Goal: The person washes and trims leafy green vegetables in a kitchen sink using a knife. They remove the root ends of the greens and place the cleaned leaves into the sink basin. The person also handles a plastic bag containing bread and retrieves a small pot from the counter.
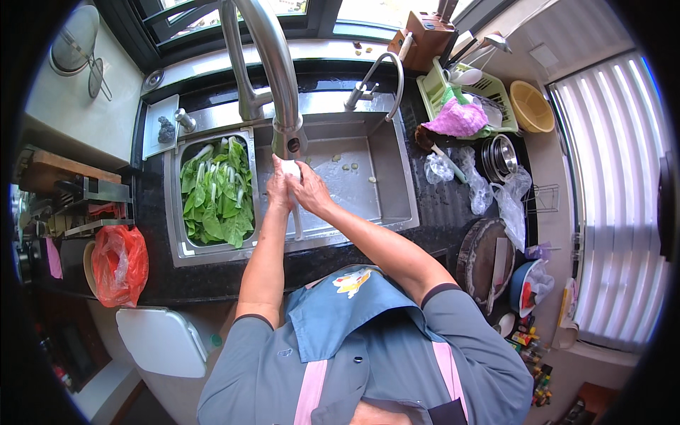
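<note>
Right below the spout of the steel faucet [287, 114], a small white object [290, 168] is between my hands; what it is cannot be made out. My left hand [278, 187] grips it from the left, fingers pointing up. From the right, my right hand [312, 192] closes on it, with the thumb side against it. A thin stream of water [297, 226] runs down below my hands into the steel sink basin [345, 154]. Small greenish scraps [346, 167] lie on the basin floor. To the left, leafy greens with white stems [218, 196] fill the smaller basin.
A second curved tap [390, 69] stands behind the sink. On the right are a green dish rack [496, 87], steel bowls [504, 154], plastic bags [512, 207] and a round wooden chopping board [473, 255] bearing a cleaver [498, 265]. A red plastic bag [121, 265] hangs at left.
</note>
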### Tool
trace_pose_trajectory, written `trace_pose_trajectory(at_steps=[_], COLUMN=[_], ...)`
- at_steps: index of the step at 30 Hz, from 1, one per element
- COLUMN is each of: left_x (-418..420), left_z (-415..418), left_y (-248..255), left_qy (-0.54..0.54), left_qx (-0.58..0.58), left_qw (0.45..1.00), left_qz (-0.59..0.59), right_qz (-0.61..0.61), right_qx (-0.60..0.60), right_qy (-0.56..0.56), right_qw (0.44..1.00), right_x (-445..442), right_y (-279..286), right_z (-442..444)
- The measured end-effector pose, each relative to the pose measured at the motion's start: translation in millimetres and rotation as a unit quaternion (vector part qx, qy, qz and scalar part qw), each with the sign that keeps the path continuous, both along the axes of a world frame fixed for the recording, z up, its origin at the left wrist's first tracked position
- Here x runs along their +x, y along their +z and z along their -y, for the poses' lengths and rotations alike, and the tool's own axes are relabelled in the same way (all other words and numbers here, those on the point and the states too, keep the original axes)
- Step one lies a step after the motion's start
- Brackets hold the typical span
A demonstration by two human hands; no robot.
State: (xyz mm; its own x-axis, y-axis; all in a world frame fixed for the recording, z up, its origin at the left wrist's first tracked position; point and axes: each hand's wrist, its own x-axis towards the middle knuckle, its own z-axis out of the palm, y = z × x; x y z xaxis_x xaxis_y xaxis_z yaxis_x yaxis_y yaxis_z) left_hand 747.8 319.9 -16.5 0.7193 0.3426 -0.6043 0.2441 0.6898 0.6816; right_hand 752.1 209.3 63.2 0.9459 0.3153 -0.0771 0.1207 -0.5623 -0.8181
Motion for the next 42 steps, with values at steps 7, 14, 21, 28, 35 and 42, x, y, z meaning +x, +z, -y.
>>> trace_pose_trajectory(at_steps=[7,14,21,28,35,42], left_x=[-34.0,-86.6,-58.4,-88.2,-92.9,-93.8], left_z=[21.7,22.7,-8.9,1.1,-6.9,56.4], left_y=[70.5,57.8,41.2,55.6,16.9,95.3], left_qy=[-0.110,-0.238,-0.281,-0.339,-0.279,-0.225], left_qx=[0.187,0.112,0.395,0.647,0.303,0.171], left_qw=[0.976,0.965,0.872,0.681,0.904,0.948], left_qz=[-0.015,0.011,-0.072,-0.049,-0.113,-0.148], right_qz=[-0.321,-0.321,-0.139,-0.063,-0.012,-0.205], right_qx=[0.177,0.443,0.015,0.144,0.272,0.337], right_qy=[-0.106,-0.112,0.006,-0.267,-0.567,-0.560], right_qw=[0.924,0.830,0.990,0.951,0.777,0.729], right_x=[43.1,57.4,5.9,50.3,117.4,183.8], right_y=[-18.1,-57.0,-27.5,40.3,58.6,41.9], right_z=[-19.7,-8.7,52.3,302.0,544.0,618.3])
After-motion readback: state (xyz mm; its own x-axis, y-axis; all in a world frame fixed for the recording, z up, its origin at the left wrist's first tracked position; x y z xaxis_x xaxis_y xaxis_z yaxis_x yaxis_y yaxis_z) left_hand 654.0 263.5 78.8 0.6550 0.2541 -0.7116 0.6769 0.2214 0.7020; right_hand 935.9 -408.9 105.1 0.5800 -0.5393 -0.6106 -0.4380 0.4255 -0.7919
